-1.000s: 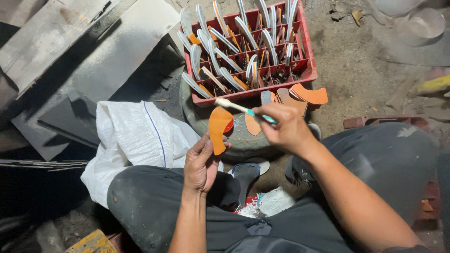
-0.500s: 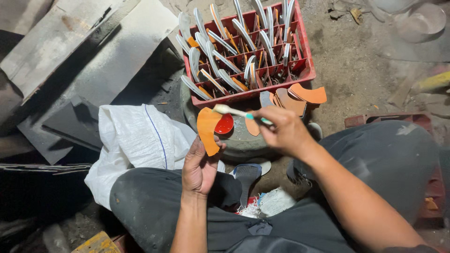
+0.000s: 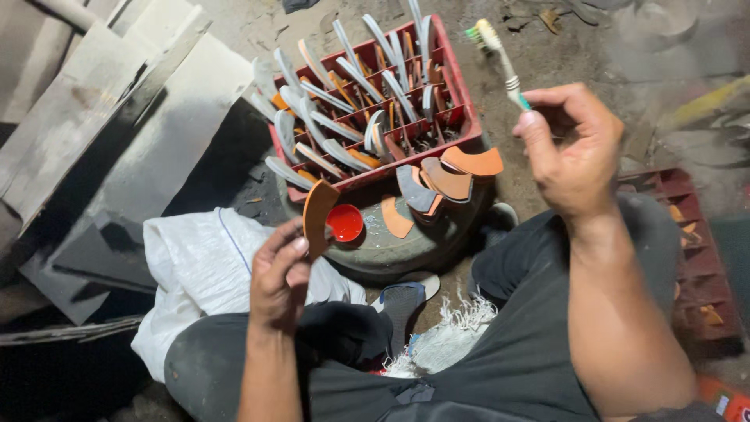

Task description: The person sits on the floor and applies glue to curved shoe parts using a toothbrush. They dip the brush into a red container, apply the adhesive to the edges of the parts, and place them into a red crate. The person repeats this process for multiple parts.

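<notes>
My left hand (image 3: 280, 275) pinches a curved orange sole piece (image 3: 319, 215) upright, just left of a small red bowl (image 3: 344, 223) of red liquid. My right hand (image 3: 576, 148) is raised at the upper right and grips a white toothbrush (image 3: 497, 55) by its handle, bristles pointing up and away. Between the hands, several more curved orange and grey pieces (image 3: 445, 176) lie on a round dark stand (image 3: 391, 242).
A red plastic crate (image 3: 459, 109) behind the stand holds several curved grey and orange pieces standing on edge. A white sack (image 3: 195, 266) lies at the left by grey boards (image 3: 117, 141). My dark-trousered knees fill the bottom. Another red crate (image 3: 699, 258) sits at the right.
My right hand has lifted the toothbrush up and to the right, away from the orange piece. My left hand has turned the piece edge-on, uncovering the red bowl.
</notes>
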